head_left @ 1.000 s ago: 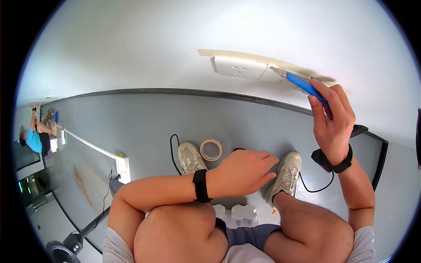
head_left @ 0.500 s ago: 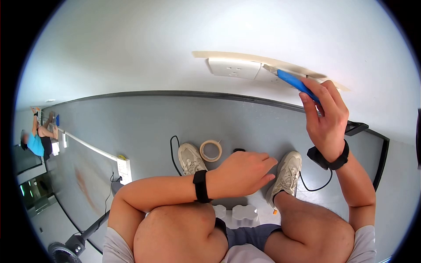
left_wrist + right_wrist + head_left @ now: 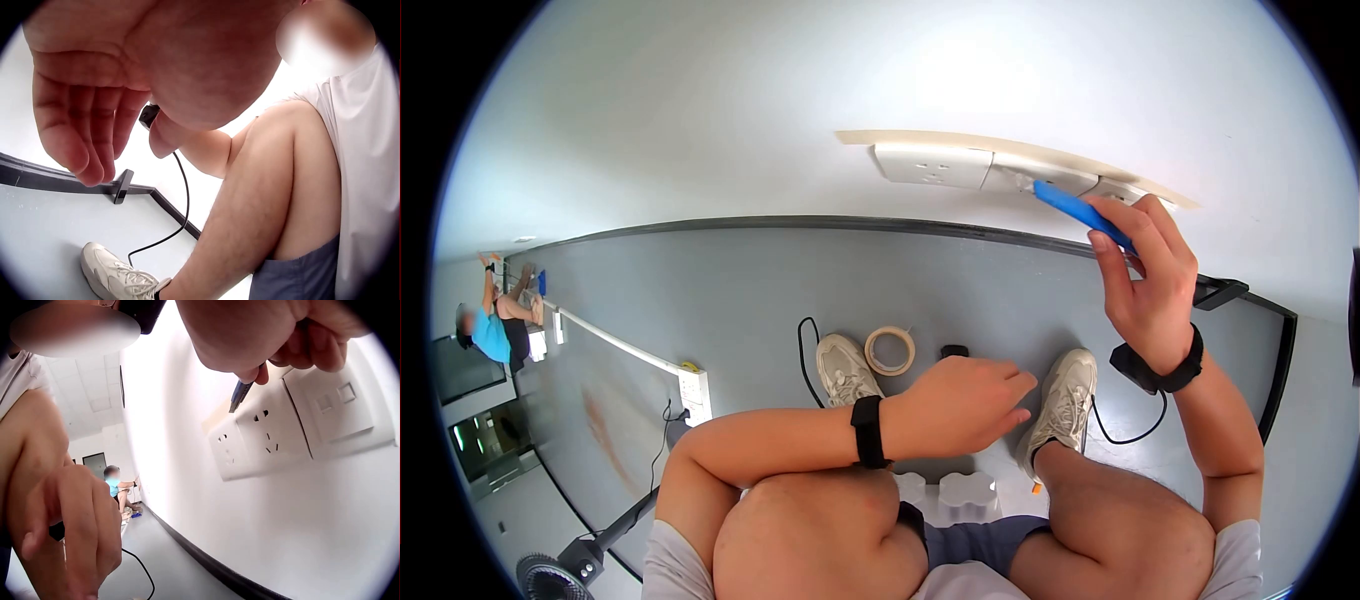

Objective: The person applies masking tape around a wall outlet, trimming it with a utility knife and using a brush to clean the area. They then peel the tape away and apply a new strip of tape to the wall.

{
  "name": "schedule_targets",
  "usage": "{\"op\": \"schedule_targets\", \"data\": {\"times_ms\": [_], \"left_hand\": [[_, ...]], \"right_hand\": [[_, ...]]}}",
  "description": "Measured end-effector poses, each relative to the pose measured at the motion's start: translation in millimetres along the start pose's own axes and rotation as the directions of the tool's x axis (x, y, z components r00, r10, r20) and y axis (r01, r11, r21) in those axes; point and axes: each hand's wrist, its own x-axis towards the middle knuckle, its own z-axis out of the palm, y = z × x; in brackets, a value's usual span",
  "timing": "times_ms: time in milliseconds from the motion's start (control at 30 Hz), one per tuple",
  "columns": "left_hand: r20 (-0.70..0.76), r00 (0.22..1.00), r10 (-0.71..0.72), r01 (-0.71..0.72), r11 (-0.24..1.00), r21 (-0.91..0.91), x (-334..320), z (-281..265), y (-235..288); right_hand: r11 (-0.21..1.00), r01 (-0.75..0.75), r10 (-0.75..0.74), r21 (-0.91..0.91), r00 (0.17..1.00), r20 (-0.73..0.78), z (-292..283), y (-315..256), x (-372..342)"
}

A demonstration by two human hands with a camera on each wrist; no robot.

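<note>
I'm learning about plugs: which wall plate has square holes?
The rightmost plate in the right wrist view has square openings; the other two plates are slotted.

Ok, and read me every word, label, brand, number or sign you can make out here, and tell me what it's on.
None: no text can be read in any view.
Wall socket plates: holes visible, no legible lettering.
Blue-handled tool in the right hand: no legible marking.
Pale shoe: no readable brand.
White socket block at left: too small to read.
</note>
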Motion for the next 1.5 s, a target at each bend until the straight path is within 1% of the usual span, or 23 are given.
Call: {"op": "schedule_targets", "data": {"times_ms": [100,167,233,600,667,733,900,967,1067,1333,1500], "left_hand": [[-0.005,1.0,0.013,-0.013,0.999,-0.042,-0.2,-0.9,0.8],[0.028,1.0,0.013,-0.013,1.0,0.009,-0.7,0.0,-1.1],[0.037,0.999,0.015,-0.016,1.0,0.023,-0.5,-1.1,-0.3],[0.057,0.998,0.025,-0.028,0.998,0.051,-0.8,-0.7,-0.8],[0.041,0.998,0.042,-0.044,0.998,0.047,-1.1,0.7,-1.9],[0.04,0.998,0.042,-0.044,0.998,0.05,-1.4,1.1,-2.7],[0.057,0.998,0.029,-0.032,0.997,0.065,-0.8,0.3,-1.2],[0.037,0.998,0.044,-0.045,0.999,0.022,-0.8,0.4,-0.2],[0.036,0.998,0.05,-0.051,0.999,0.018,-0.4,1.0,-0.3],[0.045,0.998,0.053,-0.055,0.998,0.026,1.6,3.9,-1.0],[0.044,0.998,0.055,-0.056,0.998,0.027,1.2,3.6,-1.5]], "right_hand": [[0.999,-0.033,0.033,-0.021,0.999,-0.016,-3.7,-3.0,1.9],[0.998,-0.045,0.044,-0.034,0.999,-0.011,-5.2,-4.5,3.8],[0.997,-0.053,0.054,-0.062,0.998,0.018,-5.5,-5.4,6.6],[0.997,-0.045,0.046,-0.057,0.999,0.013,-4.6,-6.3,6.1],[0.998,-0.043,0.044,-0.053,0.999,0.017,-5.1,-5.2,5.2],[0.999,-0.001,0.002,-0.035,1.0,0.018,-5.4,-2.7,3.0],[0.999,-0.024,0.025,-0.044,1.0,0.01,-5.6,-4.3,4.5],[0.998,-0.031,0.031,-0.045,1.0,0.004,-4.8,-4.4,5.8],[0.998,-0.021,0.021,-0.051,1.0,0.015,-2.6,-3.4,7.7],[1.0,0.018,-0.018,0.02,1.0,0.003,4.5,-0.9,11.4],[0.999,-0.001,0.001,-0.038,1.0,0.025,-5.0,-2.9,8.5]]}}
